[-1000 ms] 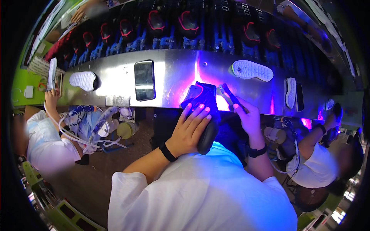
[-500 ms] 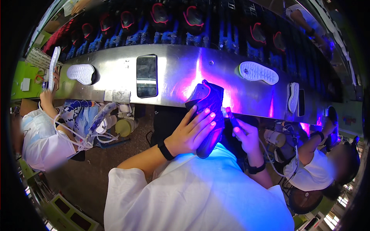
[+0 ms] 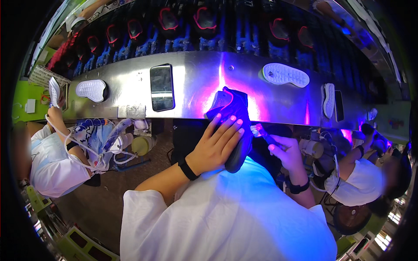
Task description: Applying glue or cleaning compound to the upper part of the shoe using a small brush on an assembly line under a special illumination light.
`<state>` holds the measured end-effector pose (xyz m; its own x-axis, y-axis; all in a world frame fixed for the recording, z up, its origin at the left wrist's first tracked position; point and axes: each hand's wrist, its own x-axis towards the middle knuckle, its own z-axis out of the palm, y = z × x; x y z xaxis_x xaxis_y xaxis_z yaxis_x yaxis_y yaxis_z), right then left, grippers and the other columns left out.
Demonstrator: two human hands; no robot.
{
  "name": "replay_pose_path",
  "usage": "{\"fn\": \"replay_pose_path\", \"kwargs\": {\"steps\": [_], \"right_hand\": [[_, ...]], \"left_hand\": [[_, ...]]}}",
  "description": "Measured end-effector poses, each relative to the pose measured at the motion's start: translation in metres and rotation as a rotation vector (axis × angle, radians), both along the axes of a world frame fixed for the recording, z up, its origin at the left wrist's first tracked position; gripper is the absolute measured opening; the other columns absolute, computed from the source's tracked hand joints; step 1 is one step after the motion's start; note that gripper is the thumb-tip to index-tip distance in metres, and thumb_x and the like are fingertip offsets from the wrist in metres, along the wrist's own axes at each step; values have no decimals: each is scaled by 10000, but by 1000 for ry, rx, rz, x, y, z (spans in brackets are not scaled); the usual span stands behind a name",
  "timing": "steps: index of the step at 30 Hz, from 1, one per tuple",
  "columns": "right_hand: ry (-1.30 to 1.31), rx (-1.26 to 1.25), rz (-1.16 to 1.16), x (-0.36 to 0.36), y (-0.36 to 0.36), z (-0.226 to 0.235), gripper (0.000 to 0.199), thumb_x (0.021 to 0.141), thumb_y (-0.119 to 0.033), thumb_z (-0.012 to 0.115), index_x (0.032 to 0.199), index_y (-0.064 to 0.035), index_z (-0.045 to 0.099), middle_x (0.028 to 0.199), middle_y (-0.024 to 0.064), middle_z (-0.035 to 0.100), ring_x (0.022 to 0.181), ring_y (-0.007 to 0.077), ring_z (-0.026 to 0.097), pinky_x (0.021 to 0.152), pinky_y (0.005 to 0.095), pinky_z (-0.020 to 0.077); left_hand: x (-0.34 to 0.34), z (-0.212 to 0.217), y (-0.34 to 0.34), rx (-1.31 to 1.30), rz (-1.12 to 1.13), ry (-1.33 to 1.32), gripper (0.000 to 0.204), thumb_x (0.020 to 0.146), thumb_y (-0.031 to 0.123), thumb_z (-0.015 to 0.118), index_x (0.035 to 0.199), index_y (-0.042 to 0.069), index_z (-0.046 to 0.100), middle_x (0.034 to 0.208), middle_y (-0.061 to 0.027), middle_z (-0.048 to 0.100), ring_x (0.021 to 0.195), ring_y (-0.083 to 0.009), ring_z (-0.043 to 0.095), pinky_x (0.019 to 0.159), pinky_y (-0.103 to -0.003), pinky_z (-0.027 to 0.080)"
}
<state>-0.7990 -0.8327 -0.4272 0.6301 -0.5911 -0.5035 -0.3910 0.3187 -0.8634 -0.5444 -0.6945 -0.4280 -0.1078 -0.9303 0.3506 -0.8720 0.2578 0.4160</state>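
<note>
A dark shoe upper [image 3: 237, 157] stands tilted between my body and the metal table edge, its collar end with a bright pink-lit rim toward the table. My left hand [image 3: 213, 145] lies over its left side, fingers wrapped on it and fingertips glowing pink under the violet light. My right hand [image 3: 285, 152] grips a small dark-handled brush [image 3: 269, 136] with a pale, lit tip. That tip sits just right of the shoe upper, with a small gap between them. The far side of the shoe upper is hidden.
On the metal table [image 3: 196, 95] lie a black phone [image 3: 161, 88], a white sole [image 3: 286, 75], another white sole [image 3: 91, 90] and a third [image 3: 328, 100] by a second phone. Dark shoes stand on the rack line [image 3: 204, 19] behind. Co-workers sit on both sides.
My right hand has drawn the brush slightly away from the shoe upper. The shoe upper is a little more upright. The left co-worker's held sole has come lower.
</note>
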Motion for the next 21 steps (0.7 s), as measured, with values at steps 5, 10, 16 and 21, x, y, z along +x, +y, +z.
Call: {"fn": "replay_pose_path", "kwargs": {"steps": [5,10,16,21], "right_hand": [[34,-97,-10,-20,5,18,347,902,-106,717,1236,-16,685,780,-33,619,683,48,545,626,219,452],[-4,-138,-53,-33,7,20,340,910,-131,713,1228,-11,686,763,-26,621,679,55,551,625,228,458],[-30,-54,-119,-46,9,27,359,912,-149,713,1236,1,678,764,-19,622,683,61,556,633,233,459],[-57,2,-144,-59,9,26,382,914,-171,713,1255,-2,669,757,-20,611,682,60,547,633,229,449]], "left_hand": [[-18,12,-13,11,22,66,606,808,214,660,1339,-42,522,1412,-227,519,1357,-373,475,1160,-594,278],[-37,22,-29,40,59,-6,634,791,226,675,1341,-46,519,1396,-238,522,1349,-386,478,1153,-609,270],[-55,36,-50,34,142,-16,693,749,257,736,1323,-65,519,1344,-239,566,1299,-377,535,1134,-623,270],[-64,42,-66,29,202,-86,680,754,282,738,1293,-78,531,1278,-246,603,1243,-374,579,1133,-615,279]]}}
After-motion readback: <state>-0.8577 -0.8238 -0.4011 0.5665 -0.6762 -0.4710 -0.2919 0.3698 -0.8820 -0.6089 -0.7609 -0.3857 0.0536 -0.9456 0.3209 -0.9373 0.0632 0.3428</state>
